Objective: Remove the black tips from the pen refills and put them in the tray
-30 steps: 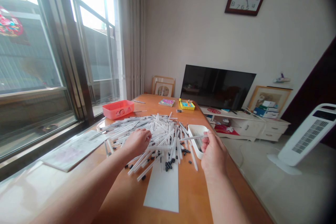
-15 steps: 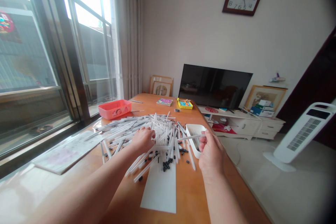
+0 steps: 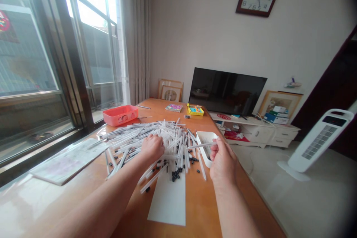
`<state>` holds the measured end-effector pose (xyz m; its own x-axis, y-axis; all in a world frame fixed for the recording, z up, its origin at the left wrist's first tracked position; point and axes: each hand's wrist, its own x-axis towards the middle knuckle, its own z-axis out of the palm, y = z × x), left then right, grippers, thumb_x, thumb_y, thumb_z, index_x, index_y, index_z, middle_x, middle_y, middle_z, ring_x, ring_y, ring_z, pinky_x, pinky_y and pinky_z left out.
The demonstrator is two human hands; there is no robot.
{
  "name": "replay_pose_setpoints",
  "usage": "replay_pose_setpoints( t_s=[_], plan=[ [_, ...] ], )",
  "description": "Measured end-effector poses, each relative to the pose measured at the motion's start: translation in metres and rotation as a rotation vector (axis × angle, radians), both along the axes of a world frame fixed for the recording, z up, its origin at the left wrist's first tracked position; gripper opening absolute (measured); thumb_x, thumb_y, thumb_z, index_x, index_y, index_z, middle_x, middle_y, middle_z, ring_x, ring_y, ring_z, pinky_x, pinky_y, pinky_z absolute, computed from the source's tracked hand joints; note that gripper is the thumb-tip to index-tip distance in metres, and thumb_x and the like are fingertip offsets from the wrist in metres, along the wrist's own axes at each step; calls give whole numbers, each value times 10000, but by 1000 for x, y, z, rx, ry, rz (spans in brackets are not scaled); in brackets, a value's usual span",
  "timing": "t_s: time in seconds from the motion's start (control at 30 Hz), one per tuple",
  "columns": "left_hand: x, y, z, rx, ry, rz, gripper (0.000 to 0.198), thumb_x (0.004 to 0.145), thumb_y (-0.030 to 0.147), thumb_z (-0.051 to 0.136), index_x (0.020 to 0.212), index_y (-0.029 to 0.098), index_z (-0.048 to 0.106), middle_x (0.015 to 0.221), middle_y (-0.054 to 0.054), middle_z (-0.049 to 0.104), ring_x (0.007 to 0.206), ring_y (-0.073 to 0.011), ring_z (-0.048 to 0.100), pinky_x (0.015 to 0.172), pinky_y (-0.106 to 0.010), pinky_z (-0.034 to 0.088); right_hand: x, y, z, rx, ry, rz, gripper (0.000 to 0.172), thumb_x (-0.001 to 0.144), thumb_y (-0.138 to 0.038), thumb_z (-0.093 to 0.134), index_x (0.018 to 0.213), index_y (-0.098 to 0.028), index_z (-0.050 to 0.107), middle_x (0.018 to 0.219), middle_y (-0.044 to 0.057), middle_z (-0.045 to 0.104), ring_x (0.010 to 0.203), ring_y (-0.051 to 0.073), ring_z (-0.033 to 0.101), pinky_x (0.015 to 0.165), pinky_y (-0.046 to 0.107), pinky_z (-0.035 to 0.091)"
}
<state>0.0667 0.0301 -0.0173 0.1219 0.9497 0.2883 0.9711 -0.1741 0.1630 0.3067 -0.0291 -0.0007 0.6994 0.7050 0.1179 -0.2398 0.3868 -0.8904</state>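
Note:
My right hand pinches a slim whitish pen tube, which points left over the white tray. My left hand rests at the pile of white pen tubes, its fingers curled down; what they hold, if anything, is hidden. Small black caps lie at the near side of the pile, partly on a white sheet of paper.
A pink basket stands at the table's left back. Farther back are a colourful booklet and a yellow box. A large flat booklet lies on the left. The wooden table's right edge runs beside my right arm.
The view has shifted slightly. My left hand's fingers have dipped a little lower into the pile. My right hand still holds the tube in nearly the same place.

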Motion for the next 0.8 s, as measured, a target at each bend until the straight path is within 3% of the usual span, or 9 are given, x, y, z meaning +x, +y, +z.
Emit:
replay_pose_setpoints(
  t_s=[0.17, 0.27, 0.43, 0.6, 0.8],
  plan=[
    [-1, -5, 13, 57, -57, -2, 198, 884, 283, 493, 924, 201, 668, 1064, -135, 673, 1063, -304, 586, 898, -408, 427, -1, -2, 0, 12, 13, 12, 302, 789, -448, 706, 832, -150, 724, 625, -21, 573, 513, 82, 437, 442, 199, 319],
    [-1, -12, 22, 58, -123, -33, 207, 921, 282, 440, 979, 202, 622, 1006, -102, 685, 931, -238, 621, 806, -346, 450, -2, -4, 0, 18, -18, 46, 311, 799, -460, 707, 832, -151, 721, 620, -21, 569, 506, 80, 437, 441, 198, 328],
    [5, -39, 30, -93, -603, -196, 110, 862, 271, 514, 860, 190, 589, 773, -17, 652, 717, -159, 588, 659, -274, 436, -10, -7, 1, 36, -36, 137, 379, 788, -526, 717, 822, -150, 694, 616, -18, 583, 470, 74, 436, 424, 204, 339],
    [9, -67, 24, -325, -1160, -251, 261, 819, 386, 654, 969, 174, 628, 808, -9, 622, 689, -130, 541, 653, -261, 431, -22, -12, -1, 71, -36, 255, 366, 806, -511, 711, 859, -149, 700, 641, 2, 629, 491, 84, 478, 436, 200, 370],
    [1, -71, 10, -403, -1437, -310, 340, 805, 456, 718, 949, 156, 650, 787, -22, 611, 665, -115, 501, 664, -259, 400, -30, -15, -6, 63, -56, 314, 340, 843, -485, 680, 906, -152, 707, 670, 34, 672, 536, 108, 527, 469, 207, 409]
  ],
)
